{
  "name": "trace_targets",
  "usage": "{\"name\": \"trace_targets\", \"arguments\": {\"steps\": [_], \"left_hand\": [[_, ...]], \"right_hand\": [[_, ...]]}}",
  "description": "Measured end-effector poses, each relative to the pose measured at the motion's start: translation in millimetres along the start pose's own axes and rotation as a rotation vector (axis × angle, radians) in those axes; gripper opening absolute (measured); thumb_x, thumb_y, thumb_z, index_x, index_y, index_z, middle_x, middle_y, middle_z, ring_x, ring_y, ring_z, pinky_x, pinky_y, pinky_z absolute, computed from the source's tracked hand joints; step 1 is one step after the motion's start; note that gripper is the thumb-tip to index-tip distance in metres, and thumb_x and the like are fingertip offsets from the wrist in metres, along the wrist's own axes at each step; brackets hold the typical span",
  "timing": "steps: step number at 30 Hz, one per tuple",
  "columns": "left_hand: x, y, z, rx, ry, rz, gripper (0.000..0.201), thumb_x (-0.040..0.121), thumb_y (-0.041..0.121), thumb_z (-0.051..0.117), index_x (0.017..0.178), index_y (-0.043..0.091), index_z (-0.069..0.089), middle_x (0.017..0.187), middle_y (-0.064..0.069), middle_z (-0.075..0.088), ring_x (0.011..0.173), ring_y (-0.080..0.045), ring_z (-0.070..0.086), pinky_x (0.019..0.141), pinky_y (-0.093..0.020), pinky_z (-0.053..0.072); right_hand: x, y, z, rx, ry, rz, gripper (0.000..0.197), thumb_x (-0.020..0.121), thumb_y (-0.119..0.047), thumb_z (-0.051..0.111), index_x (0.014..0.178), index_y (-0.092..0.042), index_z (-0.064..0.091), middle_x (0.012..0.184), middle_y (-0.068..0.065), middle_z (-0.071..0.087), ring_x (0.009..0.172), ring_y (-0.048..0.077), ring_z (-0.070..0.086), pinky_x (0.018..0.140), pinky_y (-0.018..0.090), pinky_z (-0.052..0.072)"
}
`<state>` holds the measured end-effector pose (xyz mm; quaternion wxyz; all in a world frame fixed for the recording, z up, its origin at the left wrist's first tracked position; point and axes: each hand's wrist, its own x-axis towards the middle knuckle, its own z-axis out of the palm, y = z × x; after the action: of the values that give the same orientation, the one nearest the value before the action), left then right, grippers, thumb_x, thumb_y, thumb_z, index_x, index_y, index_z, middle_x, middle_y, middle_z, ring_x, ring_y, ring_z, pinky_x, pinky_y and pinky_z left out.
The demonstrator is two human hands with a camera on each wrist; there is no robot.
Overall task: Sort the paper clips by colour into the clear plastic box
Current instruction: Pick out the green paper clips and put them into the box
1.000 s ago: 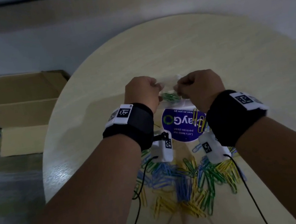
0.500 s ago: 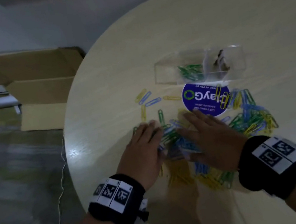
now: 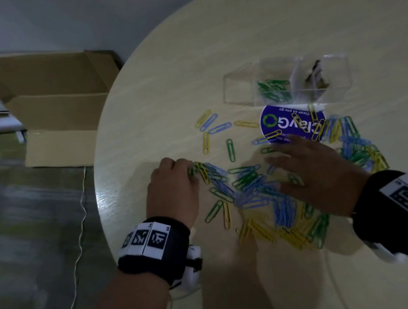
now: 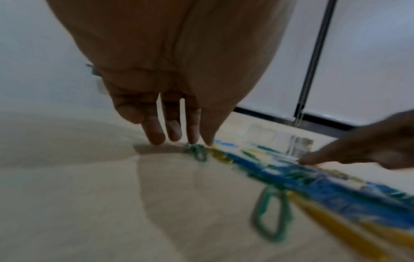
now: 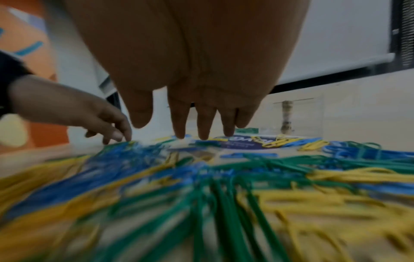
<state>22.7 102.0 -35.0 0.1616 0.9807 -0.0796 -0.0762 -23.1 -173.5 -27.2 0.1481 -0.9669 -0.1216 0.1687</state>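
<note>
Both hands are down on the round counter (image 3: pixel 208 54) among the spread paper clips (image 3: pixel 254 189), a loose mix of green, blue and yellow. The left hand (image 3: pixel 173 188) has its fingers (image 4: pixel 156 131) fairly straight, tips at a small green cluster at the pile's left edge; whether any clip is pinched cannot be told through the blur. The right hand (image 3: pixel 318 173) lies flat with fingers (image 5: pixel 203 122) spread over the clips, near a blue round sticker (image 3: pixel 291 124). The clear plastic box (image 3: pixel 237 87) stands just beyond the sticker; green clips fill one compartment, and the neighbouring one holds something dark, hard to make out
</note>
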Motion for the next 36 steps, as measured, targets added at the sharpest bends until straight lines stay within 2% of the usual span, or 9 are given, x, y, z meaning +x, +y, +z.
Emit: {"name": "trace_targets", "arguments": {"steps": [5, 10, 14, 18, 20, 23, 25, 29, 36], "left_hand": [[12, -9, 4, -0.168, -0.014, -0.105, 0.026, 0.081, 0.015, 0.070, 0.103, 0.021, 0.059, 0.097, -0.002, 0.062, 0.092, -0.024, 0.060, 0.081, -0.034, 0.047], [16, -23, -3, -0.350, -0.022, -0.236, 0.025, 0.072, 0.017, 0.079, 0.087, 0.028, 0.063, 0.071, 0.011, 0.064, 0.081, -0.015, 0.066, 0.077, -0.032, 0.052], [18, -33, -15, -0.323, -0.081, -0.279, 0.021, 0.070, 0.028, 0.081, 0.084, 0.026, 0.065, 0.071, 0.012, 0.066, 0.079, -0.005, 0.064, 0.073, -0.024, 0.049], [15, -32, -20, -0.385, -0.163, -0.314, 0.044, 0.054, 0.045, 0.089, 0.082, 0.026, 0.060, 0.071, 0.008, 0.065, 0.072, -0.006, 0.062, 0.063, -0.027, 0.046], [14, -29, -19, -0.353, -0.139, -0.295, 0.041, 0.060, 0.049, 0.085, 0.083, 0.026, 0.061, 0.073, 0.009, 0.064, 0.074, -0.009, 0.062, 0.063, -0.028, 0.044], [16, -23, -15, -0.274, -0.116, -0.236, 0.033, 0.069, 0.043, 0.082, 0.092, 0.026, 0.066, 0.078, 0.009, 0.065, 0.080, -0.012, 0.063, 0.072, -0.030, 0.049], [15, -19, -12, -0.193, -0.115, -0.193, 0.027, 0.073, 0.032, 0.080, 0.095, 0.025, 0.068, 0.082, 0.008, 0.066, 0.083, -0.015, 0.064, 0.075, -0.029, 0.049], [15, -22, -10, -0.145, -0.099, -0.195, 0.014, 0.081, 0.021, 0.073, 0.094, 0.021, 0.069, 0.093, 0.001, 0.070, 0.090, -0.018, 0.065, 0.083, -0.032, 0.052], [21, -18, -18, -0.011, -0.231, -0.037, 0.006, 0.084, 0.020, 0.067, 0.090, 0.018, 0.066, 0.095, -0.004, 0.062, 0.094, -0.025, 0.059, 0.084, -0.034, 0.046]], "right_hand": [[-25, 16, 12, 0.020, -0.107, 0.076, 0.062, 0.080, -0.064, 0.041, 0.136, -0.040, 0.045, 0.157, -0.001, 0.023, 0.146, 0.027, 0.016, 0.111, 0.051, 0.030], [-36, 21, -4, 0.047, -0.182, 0.198, 0.064, 0.067, -0.091, 0.028, 0.125, -0.067, 0.035, 0.158, -0.013, -0.011, 0.146, 0.018, -0.014, 0.118, 0.045, -0.001], [-33, 23, -13, 0.122, -0.126, 0.245, 0.064, 0.057, -0.097, 0.021, 0.110, -0.071, 0.046, 0.159, -0.012, 0.006, 0.147, 0.018, -0.004, 0.118, 0.047, 0.004], [-26, 19, -12, 0.074, -0.103, 0.197, 0.088, 0.058, -0.096, 0.007, 0.133, -0.059, 0.035, 0.154, -0.021, 0.014, 0.147, 0.020, 0.002, 0.118, 0.047, 0.010], [-18, 12, -12, 0.093, -0.105, 0.176, 0.083, 0.067, -0.091, 0.017, 0.135, -0.050, 0.039, 0.149, -0.023, 0.020, 0.147, 0.018, 0.004, 0.118, 0.046, 0.012], [-7, 6, -16, 0.212, 0.053, 0.158, 0.045, 0.084, -0.051, 0.059, 0.123, -0.030, 0.062, 0.144, -0.007, 0.046, 0.141, 0.022, 0.028, 0.114, 0.045, 0.026], [1, 5, -21, 0.280, 0.222, 0.184, 0.028, 0.084, -0.019, 0.069, 0.112, -0.019, 0.070, 0.124, 0.007, 0.064, 0.121, 0.030, 0.051, 0.102, 0.040, 0.039], [22, 6, -28, 0.257, 0.181, 0.347, 0.026, 0.085, -0.018, 0.066, 0.111, -0.020, 0.068, 0.117, 0.009, 0.064, 0.108, 0.030, 0.056, 0.092, 0.034, 0.042], [34, 5, -27, 0.083, 0.037, 0.315, 0.011, 0.084, -0.023, 0.064, 0.093, -0.023, 0.070, 0.102, 0.010, 0.056, 0.098, 0.034, 0.055, 0.084, 0.036, 0.044]]}}
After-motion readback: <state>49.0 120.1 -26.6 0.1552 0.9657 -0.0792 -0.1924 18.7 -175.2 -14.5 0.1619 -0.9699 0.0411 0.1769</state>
